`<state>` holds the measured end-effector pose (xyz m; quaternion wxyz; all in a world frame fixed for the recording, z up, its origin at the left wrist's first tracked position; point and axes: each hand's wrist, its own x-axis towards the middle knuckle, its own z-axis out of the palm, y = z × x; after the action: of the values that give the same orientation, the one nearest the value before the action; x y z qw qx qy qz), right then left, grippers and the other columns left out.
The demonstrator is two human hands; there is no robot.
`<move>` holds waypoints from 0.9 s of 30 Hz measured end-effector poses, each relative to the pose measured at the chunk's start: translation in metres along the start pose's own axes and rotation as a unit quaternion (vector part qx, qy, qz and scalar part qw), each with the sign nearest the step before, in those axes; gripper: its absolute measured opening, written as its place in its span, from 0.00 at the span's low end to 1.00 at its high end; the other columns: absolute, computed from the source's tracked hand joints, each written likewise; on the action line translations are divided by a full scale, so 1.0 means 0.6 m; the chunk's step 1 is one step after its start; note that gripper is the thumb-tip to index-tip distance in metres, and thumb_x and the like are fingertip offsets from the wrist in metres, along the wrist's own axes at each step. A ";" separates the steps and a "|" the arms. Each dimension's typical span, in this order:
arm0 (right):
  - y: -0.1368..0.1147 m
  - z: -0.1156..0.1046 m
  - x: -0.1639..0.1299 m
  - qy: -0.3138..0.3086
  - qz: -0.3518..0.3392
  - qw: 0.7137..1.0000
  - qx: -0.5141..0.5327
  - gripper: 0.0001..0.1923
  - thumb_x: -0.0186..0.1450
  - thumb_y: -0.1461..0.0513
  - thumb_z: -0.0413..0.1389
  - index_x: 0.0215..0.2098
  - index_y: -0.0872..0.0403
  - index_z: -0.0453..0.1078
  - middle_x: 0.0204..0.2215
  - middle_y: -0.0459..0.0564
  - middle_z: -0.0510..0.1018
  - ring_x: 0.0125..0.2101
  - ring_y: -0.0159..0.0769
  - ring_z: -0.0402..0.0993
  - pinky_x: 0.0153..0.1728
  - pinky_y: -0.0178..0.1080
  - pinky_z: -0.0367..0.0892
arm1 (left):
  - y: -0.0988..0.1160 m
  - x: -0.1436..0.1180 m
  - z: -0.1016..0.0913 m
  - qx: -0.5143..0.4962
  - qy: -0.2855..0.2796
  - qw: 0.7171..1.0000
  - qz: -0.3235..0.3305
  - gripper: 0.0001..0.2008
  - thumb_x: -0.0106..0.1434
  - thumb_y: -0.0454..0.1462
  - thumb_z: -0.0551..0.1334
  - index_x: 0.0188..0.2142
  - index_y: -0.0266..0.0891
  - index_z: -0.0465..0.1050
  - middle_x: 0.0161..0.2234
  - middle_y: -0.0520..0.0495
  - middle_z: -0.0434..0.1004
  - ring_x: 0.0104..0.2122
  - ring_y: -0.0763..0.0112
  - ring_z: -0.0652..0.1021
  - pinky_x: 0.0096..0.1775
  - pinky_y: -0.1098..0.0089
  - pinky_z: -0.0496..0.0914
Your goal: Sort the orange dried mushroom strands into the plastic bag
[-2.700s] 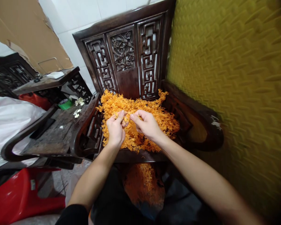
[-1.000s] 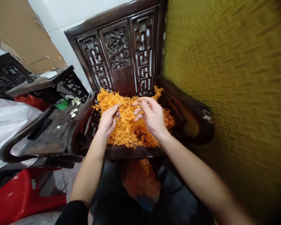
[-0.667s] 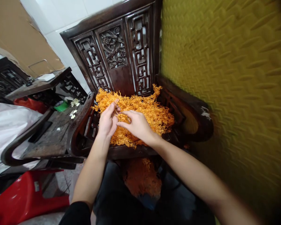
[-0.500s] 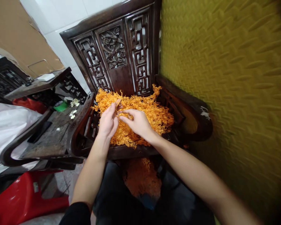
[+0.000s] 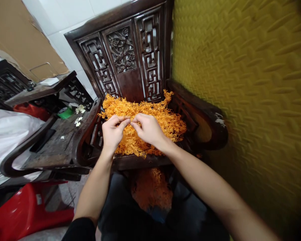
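Pinching one orange strand (image 5: pixel 129 119): left hand (image 5: pixel 112 132), right hand (image 5: pixel 147 129) | heap (image 5: pixel 163 117) on carved chair (image 5: pixel 130 60)

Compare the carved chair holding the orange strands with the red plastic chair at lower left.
The carved chair is dark wood with fretwork panels; the red plastic chair is smooth and glossy. The carved chair holds orange strands; the red plastic chair shows none. Both stand left of the yellow wall.

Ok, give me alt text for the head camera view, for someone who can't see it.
Two bare hands, left hand and right hand, pinch orange strands together between their fingertips above a heap of orange strands piled on the seat of a carved dark wooden chair. A yellow textured wall stands to the right, a red plastic stool at lower left.
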<state>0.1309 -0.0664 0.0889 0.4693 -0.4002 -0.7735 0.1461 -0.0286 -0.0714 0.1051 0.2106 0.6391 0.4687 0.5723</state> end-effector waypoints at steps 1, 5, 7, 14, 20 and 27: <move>-0.005 -0.002 0.001 0.000 -0.008 0.999 -0.046 0.09 0.70 0.61 0.54 0.34 0.54 0.74 0.34 0.52 0.80 0.32 0.38 0.74 0.34 0.40 0.63 | 0.004 -0.001 0.001 -0.003 0.014 1.000 -0.001 0.05 0.57 0.38 0.73 0.34 0.41 0.86 0.32 0.46 0.83 0.35 0.67 0.79 0.40 0.67 0.72; 0.028 -0.030 0.011 0.039 0.037 0.984 -0.168 0.06 0.67 0.64 0.54 0.37 0.54 0.74 0.36 0.56 0.80 0.30 0.40 0.73 0.32 0.42 0.61 | 0.011 0.009 -0.010 -0.098 0.084 0.991 -0.041 0.05 0.53 0.37 0.74 0.28 0.39 0.83 0.32 0.46 0.83 0.29 0.71 0.77 0.32 0.70 0.71; 0.076 -0.056 0.017 0.090 0.091 0.978 -0.168 0.07 0.67 0.67 0.52 0.35 0.57 0.73 0.35 0.60 0.79 0.32 0.44 0.74 0.34 0.45 0.64 | 0.011 0.018 -0.025 -0.180 0.140 0.972 -0.051 0.07 0.51 0.37 0.75 0.28 0.39 0.81 0.31 0.49 0.81 0.25 0.77 0.73 0.28 0.72 0.68; 0.145 -0.086 0.018 0.134 0.244 0.906 0.317 0.13 0.64 0.54 0.62 0.36 0.56 0.71 0.40 0.58 0.78 0.35 0.38 0.79 0.29 0.42 0.77 | 0.002 0.018 -0.020 -0.391 0.021 0.904 -0.172 0.13 0.52 0.37 0.77 0.35 0.38 0.79 0.27 0.53 0.71 0.26 0.80 0.71 0.31 0.73 0.72; 0.076 -0.060 0.012 -0.037 0.186 0.905 0.381 0.18 0.66 0.55 0.61 0.52 0.52 0.77 0.30 0.47 0.79 0.21 0.30 0.70 0.19 0.36 0.65 | -0.001 0.016 -0.001 -0.380 0.021 0.906 -0.186 0.13 0.55 0.38 0.75 0.37 0.39 0.77 0.28 0.54 0.69 0.26 0.80 0.70 0.31 0.74 0.70; 0.044 -0.040 0.012 -0.111 0.100 0.957 0.247 0.07 0.61 0.56 0.66 0.33 0.51 0.81 0.34 0.49 0.84 0.38 0.39 0.79 0.47 0.47 0.71 | -0.007 0.014 0.007 -0.339 0.035 0.926 -0.161 0.14 0.55 0.41 0.75 0.37 0.39 0.76 0.29 0.53 0.72 0.27 0.79 0.72 0.33 0.73 0.71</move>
<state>0.1621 -0.0478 0.0899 0.4475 -0.3285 -0.7165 0.4224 -0.0267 -0.0611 0.1055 0.4873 0.4253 0.3504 0.6773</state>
